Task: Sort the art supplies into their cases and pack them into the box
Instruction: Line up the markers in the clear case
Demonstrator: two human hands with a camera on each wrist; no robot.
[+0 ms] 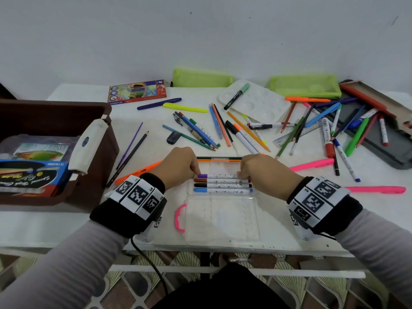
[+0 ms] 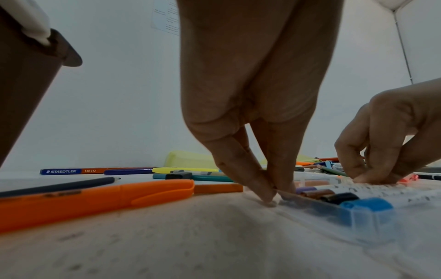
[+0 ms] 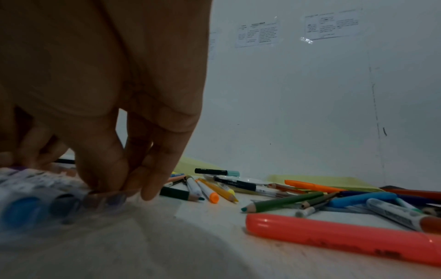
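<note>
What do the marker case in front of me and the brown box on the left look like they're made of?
The marker case looks like thin clear plastic with a glossy finish: the table shows through its open lid, and the ribs look moulded. The brown box seems to be rigid opaque plastic with a smooth dull sheen and a rounded rim; its white latch also looks plastic.

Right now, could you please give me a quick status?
Both hands, left and right, pinch purple-capped marker in clear plastic case. Three markers seated. Many loose pens remain.

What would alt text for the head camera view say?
Both hands, left hand and right hand, press a purple marker into a clear case beside three others; loose pens and pencils litter the white table.
</note>
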